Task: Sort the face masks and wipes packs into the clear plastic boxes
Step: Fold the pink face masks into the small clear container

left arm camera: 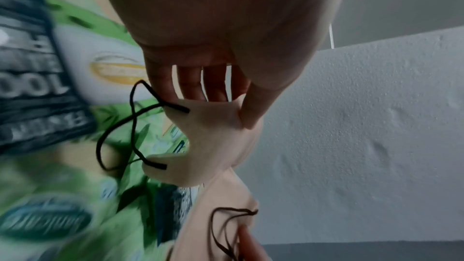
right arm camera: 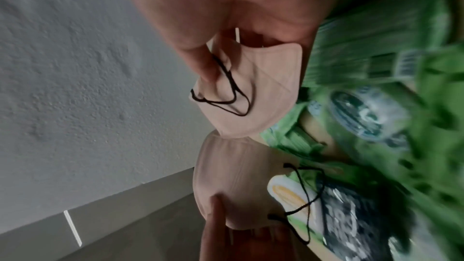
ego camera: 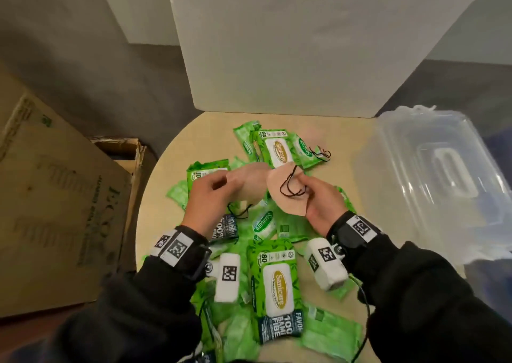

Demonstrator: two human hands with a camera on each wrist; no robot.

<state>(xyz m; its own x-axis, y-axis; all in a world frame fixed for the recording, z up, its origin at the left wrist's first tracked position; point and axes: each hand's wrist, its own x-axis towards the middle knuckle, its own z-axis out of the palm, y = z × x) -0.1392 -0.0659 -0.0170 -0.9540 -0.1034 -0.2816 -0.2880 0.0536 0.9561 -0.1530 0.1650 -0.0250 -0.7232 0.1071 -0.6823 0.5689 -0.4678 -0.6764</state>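
Observation:
Over a heap of green wipes packs [ego camera: 278,285] on the round table [ego camera: 371,224], I hold two beige face masks with black ear loops. My left hand [ego camera: 221,185] pinches one mask [ego camera: 248,188] between thumb and fingers, seen close in the left wrist view [left arm camera: 208,126]. My right hand [ego camera: 303,186] grips the other mask [ego camera: 279,196], its thumb [right arm camera: 200,61] pressing the ear loops onto this mask [right arm camera: 263,86]. The two masks touch edge to edge. A clear plastic box [ego camera: 432,174] stands at the table's right side, away from both hands.
More wipes packs [ego camera: 279,148] lie at the far side, with a loose black ear loop [ego camera: 322,153] beside them. A white foam board [ego camera: 291,57] stands behind the table. A large cardboard box [ego camera: 55,196] is on the left, beside the table.

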